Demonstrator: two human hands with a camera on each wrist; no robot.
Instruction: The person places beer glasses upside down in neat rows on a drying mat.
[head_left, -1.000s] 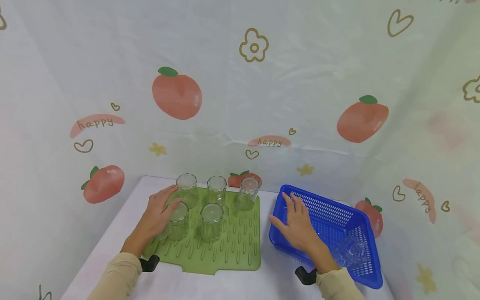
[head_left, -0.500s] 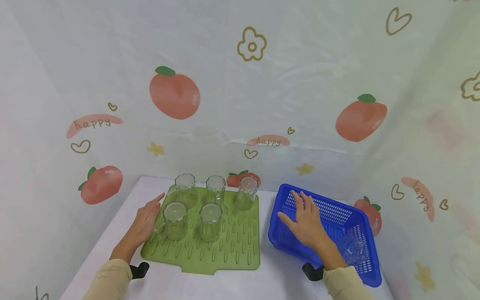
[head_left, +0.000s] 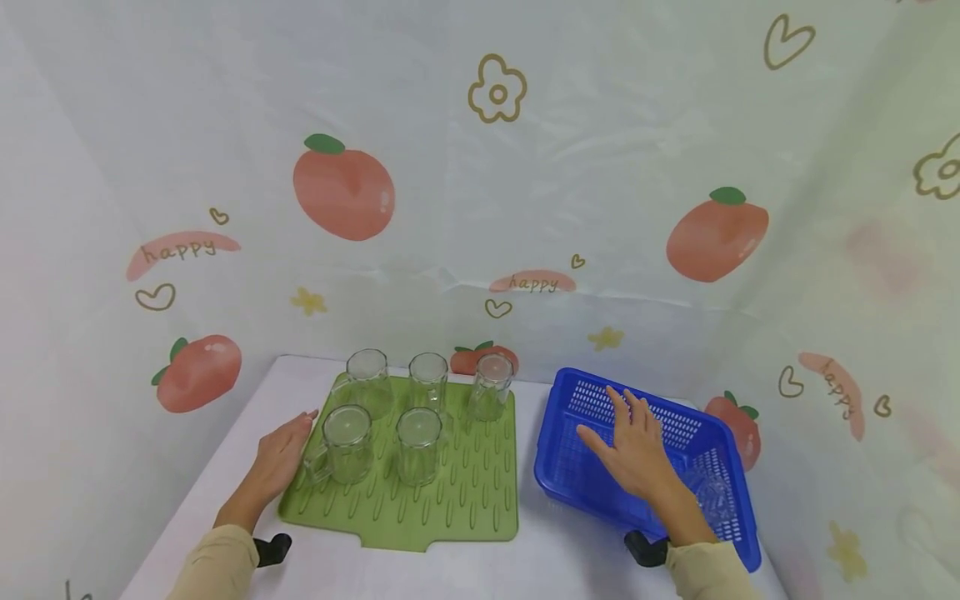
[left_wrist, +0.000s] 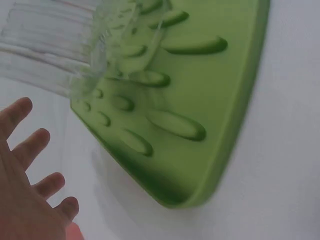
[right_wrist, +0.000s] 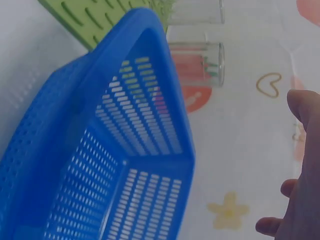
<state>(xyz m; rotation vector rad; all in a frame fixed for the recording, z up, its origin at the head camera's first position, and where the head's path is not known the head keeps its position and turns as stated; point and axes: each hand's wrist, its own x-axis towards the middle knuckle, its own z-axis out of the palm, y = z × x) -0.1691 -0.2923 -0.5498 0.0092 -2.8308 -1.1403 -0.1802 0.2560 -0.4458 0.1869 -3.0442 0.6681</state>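
Several clear glass mugs stand on a green ridged drying mat, apparently bottom up. In the front row are a left mug with its handle to the left and a second mug. Just left of the mat, my left hand holds nothing; its fingers are spread in the left wrist view. My right hand hovers over a blue plastic basket, fingers extended, with nothing held. Clear glassware lies in the basket's right part, partly hidden by my right forearm.
Behind the front row stand a back left mug, a back middle mug and a back right mug. A white cloth covers the table. A printed curtain hangs close behind and at both sides.
My left hand has drawn away from the front left mug, moving left off the mat. My right hand has shifted right above the basket. The mugs stay in place.
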